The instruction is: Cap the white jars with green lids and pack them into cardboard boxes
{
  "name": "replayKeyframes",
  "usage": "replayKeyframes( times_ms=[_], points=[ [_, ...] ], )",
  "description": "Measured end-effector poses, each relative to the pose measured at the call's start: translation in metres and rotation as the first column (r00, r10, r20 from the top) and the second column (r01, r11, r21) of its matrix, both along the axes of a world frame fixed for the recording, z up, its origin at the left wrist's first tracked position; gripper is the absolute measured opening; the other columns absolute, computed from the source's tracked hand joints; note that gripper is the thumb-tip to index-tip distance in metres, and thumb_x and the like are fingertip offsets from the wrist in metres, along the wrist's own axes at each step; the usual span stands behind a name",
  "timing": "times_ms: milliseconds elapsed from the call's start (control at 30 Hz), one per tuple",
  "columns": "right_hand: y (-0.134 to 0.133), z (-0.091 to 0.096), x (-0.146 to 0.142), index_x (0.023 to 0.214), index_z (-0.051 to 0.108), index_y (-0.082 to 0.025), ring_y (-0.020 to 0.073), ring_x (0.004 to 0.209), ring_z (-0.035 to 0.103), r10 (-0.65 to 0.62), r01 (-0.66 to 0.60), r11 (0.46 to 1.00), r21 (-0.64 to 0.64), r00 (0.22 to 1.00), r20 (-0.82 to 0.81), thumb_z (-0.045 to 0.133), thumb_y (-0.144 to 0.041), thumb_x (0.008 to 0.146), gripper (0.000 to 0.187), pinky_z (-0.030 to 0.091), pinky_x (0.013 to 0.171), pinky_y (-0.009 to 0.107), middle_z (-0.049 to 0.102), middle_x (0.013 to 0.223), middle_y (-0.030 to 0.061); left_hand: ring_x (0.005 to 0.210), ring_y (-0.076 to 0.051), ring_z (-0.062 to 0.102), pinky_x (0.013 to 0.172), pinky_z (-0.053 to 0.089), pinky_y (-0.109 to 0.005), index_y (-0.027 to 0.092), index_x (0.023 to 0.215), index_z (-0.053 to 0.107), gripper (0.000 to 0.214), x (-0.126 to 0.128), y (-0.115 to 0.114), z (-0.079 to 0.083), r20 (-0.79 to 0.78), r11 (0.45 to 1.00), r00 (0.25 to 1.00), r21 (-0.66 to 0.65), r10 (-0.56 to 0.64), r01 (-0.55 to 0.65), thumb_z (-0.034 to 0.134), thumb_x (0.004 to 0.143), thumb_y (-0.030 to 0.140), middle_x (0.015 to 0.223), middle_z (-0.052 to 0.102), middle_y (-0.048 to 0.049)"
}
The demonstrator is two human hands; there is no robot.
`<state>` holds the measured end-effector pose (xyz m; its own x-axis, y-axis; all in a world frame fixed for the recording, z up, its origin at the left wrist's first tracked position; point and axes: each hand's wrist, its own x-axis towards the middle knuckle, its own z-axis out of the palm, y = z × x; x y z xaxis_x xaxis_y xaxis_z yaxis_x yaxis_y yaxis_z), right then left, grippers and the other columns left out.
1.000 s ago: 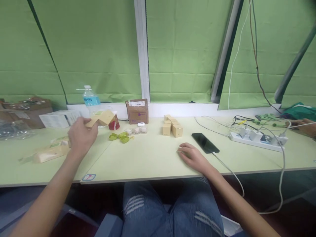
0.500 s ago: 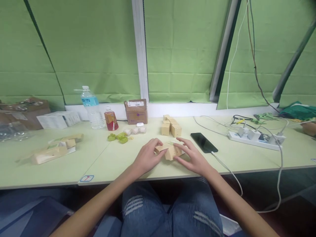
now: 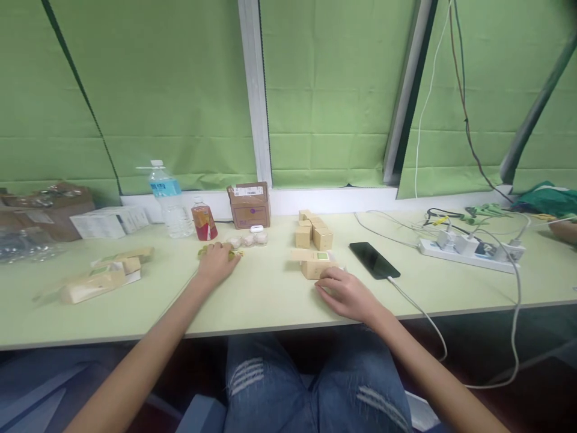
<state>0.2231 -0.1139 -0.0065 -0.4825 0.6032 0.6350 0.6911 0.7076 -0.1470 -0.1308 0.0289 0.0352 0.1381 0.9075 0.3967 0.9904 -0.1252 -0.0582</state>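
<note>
My left hand (image 3: 219, 264) reaches out to the left of centre and lies on top of the small green pieces (image 3: 204, 252), fingers curled down over them. Pale round pieces (image 3: 247, 239) sit just behind. My right hand (image 3: 345, 293) rests on the table with loose, slightly spread fingers, its fingertips at the near side of a small cardboard box (image 3: 315, 264) whose flap stands open. It holds nothing. Behind that box stands a cluster of several similar small boxes (image 3: 314, 233).
A black phone (image 3: 372, 260) on a cable lies right of the box, with a power strip (image 3: 469, 252) and wires farther right. At the back stand a water bottle (image 3: 169, 198), a red bottle (image 3: 204, 221) and a brown carton (image 3: 250, 204). Flat packages (image 3: 103, 273) lie left.
My left hand carried a small box from the left to the centre, both hands set it down, then the left hand moved back left onto the green pieces. My right hand stays by the box.
</note>
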Motion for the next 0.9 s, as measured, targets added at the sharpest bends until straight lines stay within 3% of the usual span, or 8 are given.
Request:
replayKeyframes(
  times_ms=[167,333,467,667,800,900],
  points=[
    [0.004,-0.002,0.0,0.089,0.07,-0.021,0.0213,0.082,0.066,0.002,-0.007,0.996,-0.092,0.999,-0.046,0.049,-0.024,0.101,0.025,0.054,0.074,0.034,0.068,0.09,0.0079,0.11,-0.036,0.064,0.093,0.049,-0.044,0.016,0.133,0.06,0.05,0.008,0.013,-0.008,-0.017,0.993,0.998,-0.098,-0.068,0.066,0.043,0.097,0.045,0.118,0.066,-0.0203],
    [0.004,-0.002,0.0,0.089,0.07,-0.021,0.0205,0.08,0.065,-0.007,0.003,0.997,-0.083,0.999,-0.047,0.048,-0.024,0.102,0.026,0.052,0.072,0.032,0.067,0.089,0.0075,0.105,-0.033,0.064,0.088,0.05,-0.041,0.013,0.112,0.067,0.037,0.018,0.01,-0.007,-0.042,0.988,0.994,-0.116,-0.105,0.099,0.04,0.099,0.035,0.118,0.064,-0.02],
    [0.003,-0.002,0.0,0.088,0.069,-0.02,0.0188,0.076,0.063,-0.022,0.019,0.998,-0.068,0.999,-0.043,0.048,-0.022,0.102,0.025,0.049,0.069,0.031,0.067,0.088,0.0073,0.097,-0.031,0.065,0.081,0.05,-0.039,0.014,0.1,0.066,0.032,0.029,-0.017,-0.007,0.005,0.984,0.988,-0.088,-0.156,0.155,0.039,0.098,0.03,0.107,0.064,-0.0162],
    [0.004,-0.003,0.0,0.087,0.068,-0.018,0.0172,0.076,0.063,-0.013,0.011,0.999,-0.038,0.998,-0.058,0.052,-0.019,0.1,0.021,0.048,0.069,0.029,0.066,0.087,0.0069,0.098,-0.024,0.064,0.079,0.048,-0.033,0.02,0.096,0.064,0.029,0.071,-0.074,-0.015,0.167,0.933,0.92,-0.008,-0.354,0.36,0.04,0.101,0.036,0.103,0.066,-0.008],
    [0.005,-0.003,0.0,0.089,0.07,-0.018,0.018,0.078,0.064,-0.014,0.011,0.999,-0.049,0.998,-0.055,0.052,-0.018,0.1,0.021,0.049,0.07,0.029,0.067,0.088,0.0075,0.104,-0.028,0.062,0.074,0.047,-0.033,0.02,0.094,0.065,0.025,0.09,-0.078,-0.017,0.139,0.961,0.951,0.007,-0.276,0.278,0.043,0.101,0.03,0.103,0.068,-0.0101],
    [0.004,-0.003,0.0,0.091,0.071,-0.018,0.0181,0.078,0.064,0.002,-0.006,0.999,-0.046,0.996,-0.086,0.052,-0.02,0.1,0.021,0.05,0.07,0.03,0.068,0.09,0.0082,0.102,-0.029,0.063,0.077,0.047,-0.035,0.019,0.089,0.065,0.022,0.091,-0.079,-0.003,0.262,0.97,0.935,0.109,-0.238,0.216,0.049,0.099,0.03,0.099,0.07,-0.0102]
  ],
)
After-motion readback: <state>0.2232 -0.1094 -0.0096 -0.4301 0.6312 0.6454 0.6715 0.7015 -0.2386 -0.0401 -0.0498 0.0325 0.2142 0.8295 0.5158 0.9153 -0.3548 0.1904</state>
